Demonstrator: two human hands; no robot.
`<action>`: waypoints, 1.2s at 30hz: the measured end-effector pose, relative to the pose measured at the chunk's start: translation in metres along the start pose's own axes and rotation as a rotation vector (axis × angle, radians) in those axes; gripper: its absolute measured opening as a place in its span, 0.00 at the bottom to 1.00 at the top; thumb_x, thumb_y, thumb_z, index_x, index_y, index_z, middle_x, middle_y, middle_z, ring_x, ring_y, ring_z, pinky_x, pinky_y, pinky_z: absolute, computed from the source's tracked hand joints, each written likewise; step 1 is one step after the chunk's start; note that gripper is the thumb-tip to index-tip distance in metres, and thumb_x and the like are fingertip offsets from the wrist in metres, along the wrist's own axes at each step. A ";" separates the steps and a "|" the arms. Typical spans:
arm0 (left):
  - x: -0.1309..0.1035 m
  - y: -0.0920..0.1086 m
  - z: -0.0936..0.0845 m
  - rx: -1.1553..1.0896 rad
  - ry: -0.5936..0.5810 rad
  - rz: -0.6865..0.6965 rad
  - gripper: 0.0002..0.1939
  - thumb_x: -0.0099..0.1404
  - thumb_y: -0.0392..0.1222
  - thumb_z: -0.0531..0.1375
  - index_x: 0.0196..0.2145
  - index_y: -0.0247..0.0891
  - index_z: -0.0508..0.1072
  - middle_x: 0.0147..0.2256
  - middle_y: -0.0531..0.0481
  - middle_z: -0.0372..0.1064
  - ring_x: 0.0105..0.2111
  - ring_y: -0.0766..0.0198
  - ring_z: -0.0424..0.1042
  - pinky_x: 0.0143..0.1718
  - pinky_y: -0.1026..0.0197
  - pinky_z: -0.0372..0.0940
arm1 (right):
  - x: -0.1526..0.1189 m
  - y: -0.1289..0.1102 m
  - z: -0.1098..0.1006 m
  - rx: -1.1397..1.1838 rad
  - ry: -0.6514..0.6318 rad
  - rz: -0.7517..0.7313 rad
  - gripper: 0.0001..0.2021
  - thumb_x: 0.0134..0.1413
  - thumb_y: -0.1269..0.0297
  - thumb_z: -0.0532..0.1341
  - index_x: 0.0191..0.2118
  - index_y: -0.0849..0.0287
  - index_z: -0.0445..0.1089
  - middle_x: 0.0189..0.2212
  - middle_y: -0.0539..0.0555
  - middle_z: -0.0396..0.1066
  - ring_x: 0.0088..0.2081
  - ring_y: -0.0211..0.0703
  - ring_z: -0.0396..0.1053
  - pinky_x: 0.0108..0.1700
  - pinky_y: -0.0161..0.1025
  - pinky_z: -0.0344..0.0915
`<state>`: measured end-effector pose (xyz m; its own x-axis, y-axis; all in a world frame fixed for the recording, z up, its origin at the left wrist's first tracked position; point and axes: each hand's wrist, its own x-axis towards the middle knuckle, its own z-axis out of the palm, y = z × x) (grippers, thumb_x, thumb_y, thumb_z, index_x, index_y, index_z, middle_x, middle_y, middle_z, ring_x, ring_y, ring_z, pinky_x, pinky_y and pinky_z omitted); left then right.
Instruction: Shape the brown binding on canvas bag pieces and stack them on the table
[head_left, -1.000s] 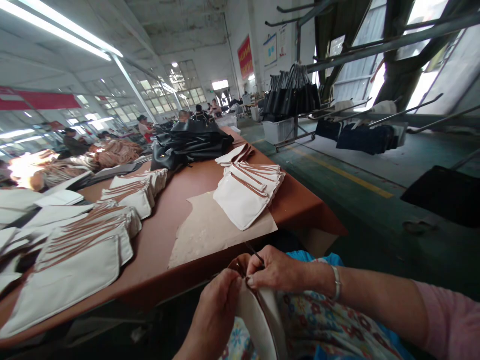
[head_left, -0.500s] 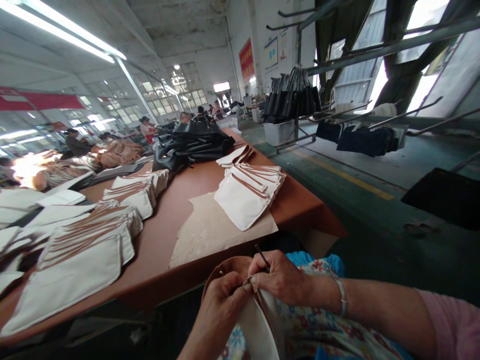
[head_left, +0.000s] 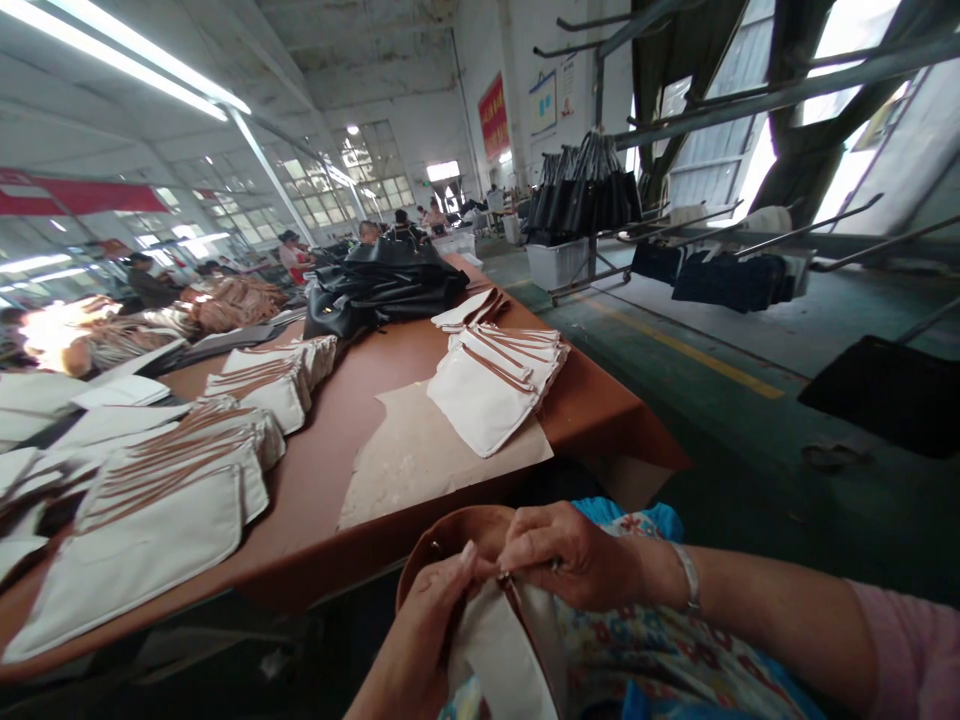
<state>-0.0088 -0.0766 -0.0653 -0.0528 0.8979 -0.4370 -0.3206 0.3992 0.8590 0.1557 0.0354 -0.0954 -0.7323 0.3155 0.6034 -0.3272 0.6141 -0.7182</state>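
- Stacks of cream pouches (head_left: pixel 491 390) with brown trim lie on the surface (head_left: pixel 337 470), seemingly finished; one pouch (head_left: pixel 502 650) is in hand, near, over the lap
- Left hand (head_left: pixel 427 640) and right hand (head_left: pixel 570 555) meet at its brown top edge (head_left: pixel 450 530)
- Fingers of both pressed together, pinching that edge at one spot, the pouch hanging below them

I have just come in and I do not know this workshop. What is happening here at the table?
A person sits at the edge of a brown table and holds a white pouch with brown trim over the lap. The left hand grips its top edge and the right hand pinches the same edge beside it. On the table lie stacks of white pouches, a sheet of brown paper and a pile of black bags. Other people work farther back.
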 end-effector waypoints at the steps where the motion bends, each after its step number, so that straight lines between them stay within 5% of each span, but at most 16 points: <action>1: 0.000 0.000 0.001 -0.037 -0.006 -0.021 0.17 0.59 0.53 0.64 0.27 0.34 0.72 0.21 0.53 0.65 0.20 0.70 0.61 0.22 0.66 0.55 | 0.000 -0.001 -0.002 -0.046 -0.025 -0.044 0.09 0.60 0.70 0.57 0.42 0.62 0.74 0.35 0.60 0.74 0.38 0.42 0.72 0.42 0.36 0.67; 5: 0.001 -0.001 0.000 -0.013 -0.028 -0.052 0.19 0.52 0.49 0.70 0.21 0.33 0.69 0.17 0.56 0.61 0.17 0.74 0.54 0.20 0.68 0.47 | -0.002 -0.005 -0.004 -0.261 -0.061 -0.141 0.10 0.61 0.69 0.55 0.41 0.61 0.74 0.32 0.59 0.74 0.35 0.42 0.70 0.40 0.37 0.66; 8: -0.003 0.002 -0.002 0.195 0.007 0.014 0.20 0.53 0.54 0.69 0.23 0.33 0.70 0.18 0.56 0.61 0.19 0.73 0.54 0.21 0.67 0.46 | -0.004 -0.009 -0.006 -0.175 -0.068 -0.062 0.10 0.61 0.68 0.56 0.41 0.62 0.74 0.33 0.59 0.74 0.35 0.41 0.69 0.40 0.37 0.66; 12: -0.012 0.011 0.002 0.415 0.007 0.093 0.21 0.56 0.58 0.65 0.24 0.35 0.70 0.19 0.56 0.59 0.20 0.71 0.53 0.21 0.67 0.46 | 0.002 -0.015 -0.016 0.226 -0.049 0.327 0.14 0.61 0.58 0.58 0.40 0.65 0.73 0.33 0.56 0.72 0.33 0.38 0.68 0.35 0.33 0.65; 17: -0.019 0.017 0.009 0.554 0.004 0.205 0.21 0.59 0.58 0.62 0.24 0.36 0.69 0.20 0.56 0.56 0.21 0.70 0.54 0.20 0.67 0.48 | 0.016 -0.015 -0.032 0.490 -0.229 0.671 0.22 0.59 0.48 0.59 0.33 0.67 0.71 0.23 0.48 0.63 0.22 0.29 0.54 0.23 0.28 0.52; 21: -0.020 0.022 0.009 0.698 0.040 0.293 0.20 0.61 0.56 0.61 0.24 0.37 0.71 0.22 0.54 0.59 0.23 0.67 0.57 0.22 0.66 0.52 | 0.022 -0.017 -0.031 0.414 -0.307 0.654 0.19 0.54 0.51 0.64 0.31 0.67 0.72 0.21 0.46 0.59 0.23 0.29 0.53 0.24 0.28 0.51; 25: -0.019 0.020 0.005 0.700 0.000 0.408 0.18 0.62 0.53 0.61 0.23 0.38 0.71 0.24 0.51 0.61 0.27 0.64 0.61 0.27 0.65 0.56 | 0.018 -0.020 -0.019 0.299 -0.249 0.515 0.15 0.55 0.56 0.63 0.29 0.67 0.70 0.21 0.46 0.59 0.23 0.29 0.53 0.24 0.28 0.51; 30: -0.012 0.003 -0.002 0.493 0.017 0.310 0.21 0.61 0.55 0.62 0.22 0.37 0.64 0.21 0.57 0.54 0.22 0.70 0.50 0.22 0.67 0.48 | 0.008 -0.016 -0.006 0.073 -0.117 0.262 0.13 0.57 0.60 0.60 0.27 0.64 0.67 0.23 0.48 0.62 0.25 0.31 0.58 0.27 0.30 0.54; 36: -0.012 0.004 -0.005 0.372 -0.136 0.312 0.19 0.62 0.53 0.62 0.24 0.36 0.65 0.24 0.54 0.60 0.23 0.70 0.54 0.24 0.68 0.51 | 0.009 -0.009 -0.021 0.520 -0.254 0.690 0.30 0.61 0.40 0.49 0.37 0.66 0.72 0.17 0.45 0.59 0.13 0.30 0.54 0.15 0.28 0.51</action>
<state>-0.0137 -0.0867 -0.0581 0.0390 0.9912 -0.1269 0.0513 0.1248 0.9909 0.1645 0.0479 -0.0767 -0.9558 0.2854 -0.0703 0.0502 -0.0773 -0.9957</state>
